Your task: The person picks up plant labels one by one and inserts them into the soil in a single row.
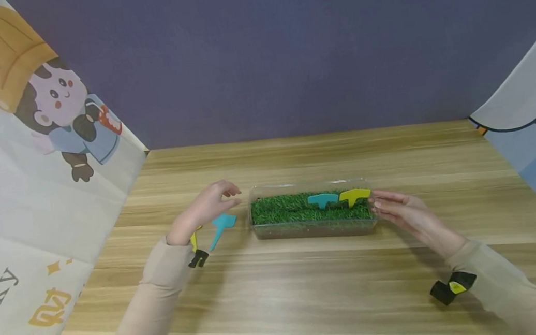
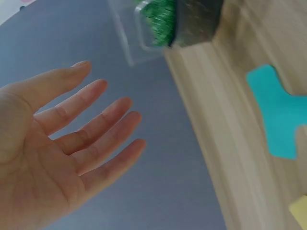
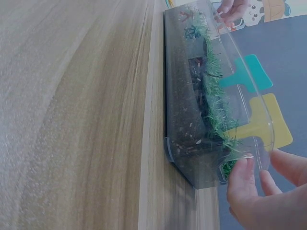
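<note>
A clear plastic planter box [image 1: 316, 230] holds green grass [image 1: 280, 208] over dark soil [image 3: 182, 105]. Two T-shaped plant labels, one blue [image 1: 323, 200] and one yellow [image 1: 355, 196], stand upright in the grass towards its right end. My right hand [image 1: 406, 215] pinches the box's right end wall near the rim, beside the yellow label. Left of the box, my left hand [image 1: 210, 205] hovers with relaxed, spread fingers and holds nothing. Below it lie another blue plant label [image 1: 223, 222] and a yellow one [image 1: 194, 240], the latter partly hidden by the wrist.
The wooden table [image 1: 304, 289] ends at a dark blue-grey panel [image 1: 288, 57] at the back. Printed cartoon sheets hang at the left [image 1: 17, 180] and right [image 1: 529, 102]. Black straps [image 1: 453, 287] are on both wrists.
</note>
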A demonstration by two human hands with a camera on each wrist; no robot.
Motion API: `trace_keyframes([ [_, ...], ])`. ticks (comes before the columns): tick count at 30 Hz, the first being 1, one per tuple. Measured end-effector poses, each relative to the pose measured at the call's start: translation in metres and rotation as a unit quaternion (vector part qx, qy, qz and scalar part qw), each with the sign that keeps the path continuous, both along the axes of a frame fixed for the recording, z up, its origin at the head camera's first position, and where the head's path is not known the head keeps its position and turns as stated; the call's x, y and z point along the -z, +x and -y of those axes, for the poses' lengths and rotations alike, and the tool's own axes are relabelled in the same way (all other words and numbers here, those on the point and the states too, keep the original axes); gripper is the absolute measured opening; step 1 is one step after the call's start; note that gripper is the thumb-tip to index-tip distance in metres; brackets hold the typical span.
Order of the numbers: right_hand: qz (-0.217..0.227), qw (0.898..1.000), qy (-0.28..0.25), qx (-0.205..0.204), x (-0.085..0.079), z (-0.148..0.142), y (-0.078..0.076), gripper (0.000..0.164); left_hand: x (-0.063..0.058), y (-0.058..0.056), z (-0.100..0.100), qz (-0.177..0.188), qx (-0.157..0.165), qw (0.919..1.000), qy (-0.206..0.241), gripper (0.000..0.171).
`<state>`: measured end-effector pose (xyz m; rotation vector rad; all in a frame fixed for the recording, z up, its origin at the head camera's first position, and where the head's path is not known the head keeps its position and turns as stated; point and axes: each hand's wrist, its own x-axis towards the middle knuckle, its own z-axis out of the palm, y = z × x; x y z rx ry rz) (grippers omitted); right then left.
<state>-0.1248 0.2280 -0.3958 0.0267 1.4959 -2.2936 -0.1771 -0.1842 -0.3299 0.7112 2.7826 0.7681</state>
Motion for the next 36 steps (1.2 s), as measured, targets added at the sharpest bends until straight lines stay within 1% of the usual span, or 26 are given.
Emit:
trace_keyframes([
  [6,-0.003,1.0,0.001,0.002,0.0,0.0,0.0,0.025,0.006,-0.001,0.011,0.014,-0.011,0.9998,-0.006,0.027],
  [14,-0.004,1.0,0.008,0.002,0.001,0.0,0.0,0.025,0.014,-0.004,0.019,0.011,-0.005,0.9998,-0.018,0.025],
  [19,-0.004,1.0,0.004,0.002,0.0,0.0,0.0,0.025,0.019,-0.007,0.024,0.032,-0.006,0.9991,-0.026,0.026],
  [26,0.013,1.0,-0.009,0.005,0.001,0.001,0.0,0.025,0.026,-0.012,0.029,0.065,-0.005,0.9967,-0.048,0.029],
  [36,0.014,1.0,0.001,0.005,0.002,0.001,-0.002,0.025,0.033,-0.017,0.032,0.084,0.01,0.9926,-0.087,0.034],
])
